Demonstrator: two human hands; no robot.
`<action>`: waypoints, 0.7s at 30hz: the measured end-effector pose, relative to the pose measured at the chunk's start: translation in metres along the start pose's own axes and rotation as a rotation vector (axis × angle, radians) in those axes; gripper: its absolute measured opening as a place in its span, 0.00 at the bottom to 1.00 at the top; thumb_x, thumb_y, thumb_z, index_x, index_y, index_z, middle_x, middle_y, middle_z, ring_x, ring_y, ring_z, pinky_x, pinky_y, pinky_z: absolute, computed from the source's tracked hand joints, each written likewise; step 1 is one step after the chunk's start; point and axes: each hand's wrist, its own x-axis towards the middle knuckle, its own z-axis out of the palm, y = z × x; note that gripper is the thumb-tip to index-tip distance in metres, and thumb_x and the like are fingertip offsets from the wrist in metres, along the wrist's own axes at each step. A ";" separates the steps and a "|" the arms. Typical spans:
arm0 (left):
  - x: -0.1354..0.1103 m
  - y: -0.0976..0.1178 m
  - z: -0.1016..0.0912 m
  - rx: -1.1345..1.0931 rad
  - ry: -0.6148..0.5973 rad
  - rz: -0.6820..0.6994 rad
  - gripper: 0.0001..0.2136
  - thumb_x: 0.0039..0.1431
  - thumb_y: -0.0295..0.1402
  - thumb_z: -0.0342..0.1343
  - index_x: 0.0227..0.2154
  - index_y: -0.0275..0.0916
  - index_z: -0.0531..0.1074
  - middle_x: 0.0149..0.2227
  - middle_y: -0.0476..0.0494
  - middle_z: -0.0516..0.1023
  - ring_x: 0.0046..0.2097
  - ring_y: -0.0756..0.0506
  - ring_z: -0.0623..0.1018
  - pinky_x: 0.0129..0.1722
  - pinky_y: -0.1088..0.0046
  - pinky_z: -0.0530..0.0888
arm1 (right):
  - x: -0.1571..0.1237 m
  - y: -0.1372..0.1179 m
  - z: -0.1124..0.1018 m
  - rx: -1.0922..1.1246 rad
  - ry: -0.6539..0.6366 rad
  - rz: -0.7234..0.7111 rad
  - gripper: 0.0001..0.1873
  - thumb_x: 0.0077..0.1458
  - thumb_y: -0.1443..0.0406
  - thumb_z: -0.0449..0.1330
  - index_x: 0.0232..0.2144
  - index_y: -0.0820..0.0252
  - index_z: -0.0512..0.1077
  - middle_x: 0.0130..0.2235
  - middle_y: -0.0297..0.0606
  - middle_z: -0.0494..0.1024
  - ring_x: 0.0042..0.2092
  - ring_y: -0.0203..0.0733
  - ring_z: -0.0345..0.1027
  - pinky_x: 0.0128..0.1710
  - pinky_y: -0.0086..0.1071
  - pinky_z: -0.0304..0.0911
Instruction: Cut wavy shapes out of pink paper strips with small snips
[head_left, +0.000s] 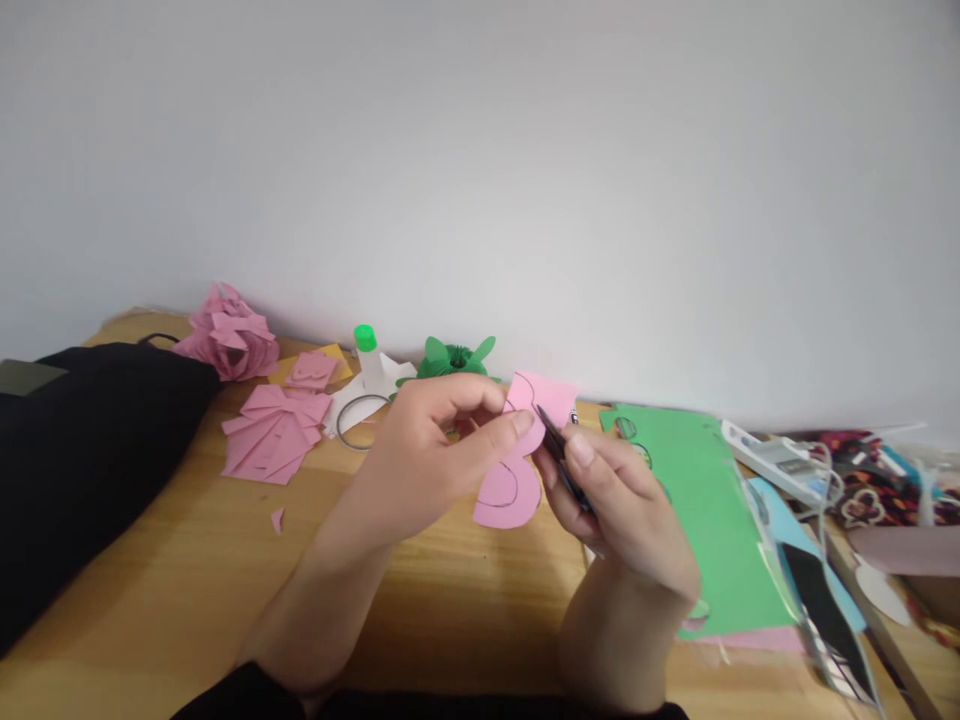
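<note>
My left hand (442,440) pinches a piece of pink paper (510,490) between thumb and fingers, in the middle of the view above the table. Curved dark lines are drawn on the paper, and its lower edge is rounded. In my right hand (622,490) is a pair of small dark scissors (556,440), with the pointed blades up against the paper's right side. My fingers hide most of the handles. Behind my left hand sits a green paper figure (454,358) with leaf-like ears, partly covered.
Left of my hands are folded pink paper (277,437), a pink paper bundle (229,335), a glue stick (367,358) and a ring (341,420). A black cloth item (97,430) lies far left. Green sheets (712,530) and a white power strip (780,463) lie right.
</note>
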 end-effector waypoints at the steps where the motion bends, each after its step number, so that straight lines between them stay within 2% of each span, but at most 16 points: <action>1: 0.000 0.000 0.000 0.002 0.000 -0.004 0.09 0.57 0.31 0.59 0.22 0.37 0.73 0.24 0.49 0.74 0.29 0.49 0.73 0.28 0.73 0.69 | 0.000 0.000 0.000 -0.003 -0.002 0.000 0.19 0.70 0.57 0.50 0.29 0.60 0.68 0.15 0.20 0.53 0.16 0.27 0.38 0.14 0.26 0.40; 21: -0.001 0.000 0.000 0.011 -0.001 -0.001 0.09 0.58 0.31 0.57 0.22 0.38 0.72 0.24 0.50 0.73 0.29 0.50 0.72 0.29 0.73 0.69 | -0.001 -0.001 0.000 0.007 0.002 0.011 0.19 0.70 0.57 0.50 0.28 0.60 0.67 0.15 0.21 0.53 0.16 0.27 0.39 0.14 0.25 0.40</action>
